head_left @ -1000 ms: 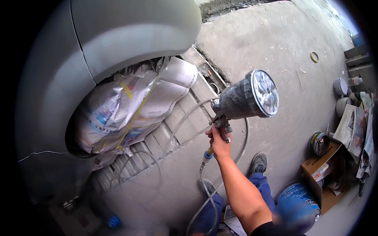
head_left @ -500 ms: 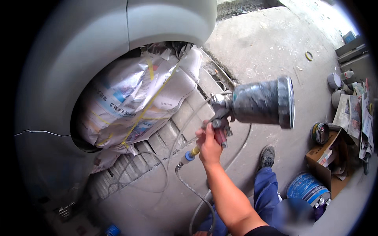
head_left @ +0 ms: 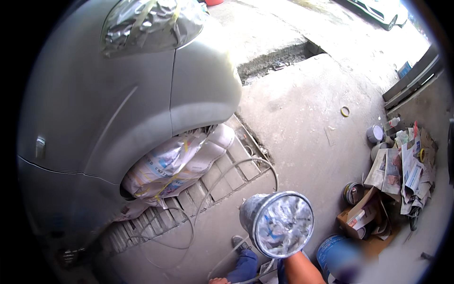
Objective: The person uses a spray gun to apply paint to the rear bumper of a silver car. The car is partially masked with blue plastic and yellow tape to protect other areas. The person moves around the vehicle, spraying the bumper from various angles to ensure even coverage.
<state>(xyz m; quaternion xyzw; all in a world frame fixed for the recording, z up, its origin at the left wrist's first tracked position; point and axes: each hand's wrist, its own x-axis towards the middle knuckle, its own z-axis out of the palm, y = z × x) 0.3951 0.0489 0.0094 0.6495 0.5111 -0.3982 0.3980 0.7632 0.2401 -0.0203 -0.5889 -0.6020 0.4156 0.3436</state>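
In the head view, seeing a spray-gun cup (head_left: 283, 225), silvery end foremost, above the floor (head_left: 302, 109) near the lower middle, in front of the right forearm (head_left: 305, 270) and covering the right hand, leaving its grip impossible to tell. Catching only part of the left hand (head_left: 219, 280) at the lower edge, near a hose (head_left: 277, 180), too cut off to tell open or closed. Showing a paper-wrapped wheel (head_left: 163, 168) on a grey car (head_left: 118, 104) at left, a cardboard box (head_left: 351, 219) and blue bucket (head_left: 329, 247) at right.
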